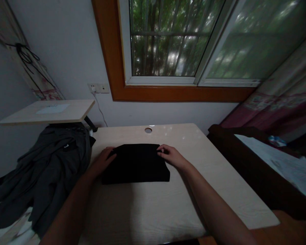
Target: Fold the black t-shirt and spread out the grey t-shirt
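A black folded cloth (137, 163) lies flat on the pale wooden desk (153, 211), its far edge narrower than its near edge. At the cloth's upper left corner, my left hand (105, 158) has its thumb over the fabric, with the fingers curled at the edge. My right hand (172, 156) pinches the upper right corner between thumb and fingers. Whether the cloth is a garment cannot be made out.
Dark grey clothes (58, 163) hang in a heap at the left, below a raised board (48, 112) bearing a paper sheet. A cable hole (148, 130) pierces the desk near the wall. To the right stands a dark brown surface (244, 166) with a pale sheet (277, 160).
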Motion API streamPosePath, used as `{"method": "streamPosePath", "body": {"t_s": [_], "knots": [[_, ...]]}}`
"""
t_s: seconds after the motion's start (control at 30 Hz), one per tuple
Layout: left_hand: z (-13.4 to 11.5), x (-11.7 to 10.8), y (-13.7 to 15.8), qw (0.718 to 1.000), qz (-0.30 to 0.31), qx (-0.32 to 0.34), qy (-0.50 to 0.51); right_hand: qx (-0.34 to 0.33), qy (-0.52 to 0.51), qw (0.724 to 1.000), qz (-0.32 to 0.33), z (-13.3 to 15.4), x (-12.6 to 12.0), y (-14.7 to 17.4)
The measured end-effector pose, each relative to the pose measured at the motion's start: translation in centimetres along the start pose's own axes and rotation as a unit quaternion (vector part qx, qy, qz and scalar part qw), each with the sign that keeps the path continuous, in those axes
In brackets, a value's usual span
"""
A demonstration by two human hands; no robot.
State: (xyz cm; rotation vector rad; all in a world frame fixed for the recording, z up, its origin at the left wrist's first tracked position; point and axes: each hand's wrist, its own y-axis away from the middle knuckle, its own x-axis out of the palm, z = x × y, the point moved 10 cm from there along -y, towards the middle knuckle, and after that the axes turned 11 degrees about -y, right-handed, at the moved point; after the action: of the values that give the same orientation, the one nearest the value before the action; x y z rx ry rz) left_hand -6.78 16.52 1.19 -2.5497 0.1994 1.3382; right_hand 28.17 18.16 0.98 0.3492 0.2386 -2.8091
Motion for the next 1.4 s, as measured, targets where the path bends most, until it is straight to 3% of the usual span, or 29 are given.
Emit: {"method": "streamPosePath", "body": {"t_s": [0.1, 0.27, 0.37, 0.5, 0.63, 0.77, 1.0, 1.13, 1.3, 1.4], "knots": [[-1.3, -0.2, 0.6, 0.999, 0.026, 0.038, 0.007, 0.032, -0.051, 0.997, 0.048, -0.1, 0.5, 0.6], [-2.6, -2.9, 0.9, 0.995, -0.077, 0.064, -0.008, 0.036, -0.083, 0.995, 0.032, 0.6, 0.1, 1.1], [-2.8, -3.6, 1.2, 0.994, -0.086, 0.03, 0.056, 0.03, -0.139, 0.99, 0.003, 0.9, -0.2, 1.2], [-1.6, -3.5, 1.4, 0.983, -0.106, -0.071, 0.133, 0.012, -0.227, 0.971, -0.068, 0.8, -0.9, 0.8], [0.1, -1.9, 0.5, 0.986, -0.084, -0.132, 0.065, 0.001, -0.167, 0.981, -0.094, -0.1, -1.0, -0.1], [0.9, -0.9, -0.2, 0.989, -0.046, -0.138, 0.014, -0.004, -0.104, 0.992, -0.077, -0.4, -0.7, -0.4], [0.0, -2.6, -0.2, 0.986, -0.093, -0.136, 0.027, -0.033, -0.114, 0.981, -0.151, 0.5, -1.7, -0.4], [0.7, -2.1, -1.4, 0.985, -0.097, -0.145, 0.014, -0.037, -0.083, 0.98, -0.178, 0.1, -2.0, -1.3], [1.2, -2.0, -3.0, 0.986, -0.143, -0.078, -0.023, -0.033, -0.018, 0.985, -0.171, -0.8, -2.0, -2.0], [1.4, -1.4, -3.3, 0.99, -0.123, -0.068, -0.004, -0.023, 0.003, 0.984, -0.177, -1.2, -2.1, -2.0]]}}
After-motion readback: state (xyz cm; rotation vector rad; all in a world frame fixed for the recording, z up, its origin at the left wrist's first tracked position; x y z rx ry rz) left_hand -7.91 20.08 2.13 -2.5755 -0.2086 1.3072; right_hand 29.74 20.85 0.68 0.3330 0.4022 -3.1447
